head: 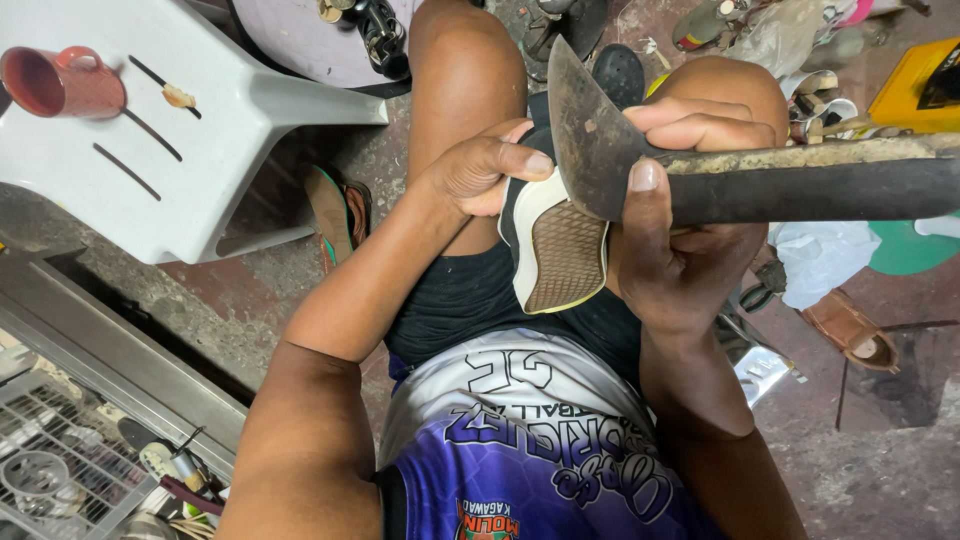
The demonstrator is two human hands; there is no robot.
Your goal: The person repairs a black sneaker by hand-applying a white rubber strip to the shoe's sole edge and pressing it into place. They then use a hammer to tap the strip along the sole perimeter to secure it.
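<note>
The right hand (665, 235) is wrapped tight around the neck of a heavy dark tool (700, 170), thumb pressed along the near side where the rusty, wedge-shaped head meets the long handle. That handle runs off toward three o'clock; the head's pointed tip rises toward twelve. The left hand (480, 175) pinches the shoe (555, 245) from nine o'clock, thumb laid across its upper edge and fingers curled behind, out of sight. The shoe sits between the two hands, propped on the person's lap between the knees, sole turned up toward the camera.

The step in hand looks like working the tool's head against the shoe, at the seam where sole meets upper, near the toe or heel end; which end is hard to tell. The next move probably calls for a firm brace from the left hand and a short, controlled stroke from the right, since the thumb lies close to the metal edge.

The shoe has a brown waffle-pattern tread set in a pale cream rim, with a black upper showing at its eleven o'clock side. The tread looks worn but whole.

At ten o'clock a white plastic stool (200, 150) carries a red mug (62, 82); a sandal (340, 215) lies on the floor beneath.
</note>
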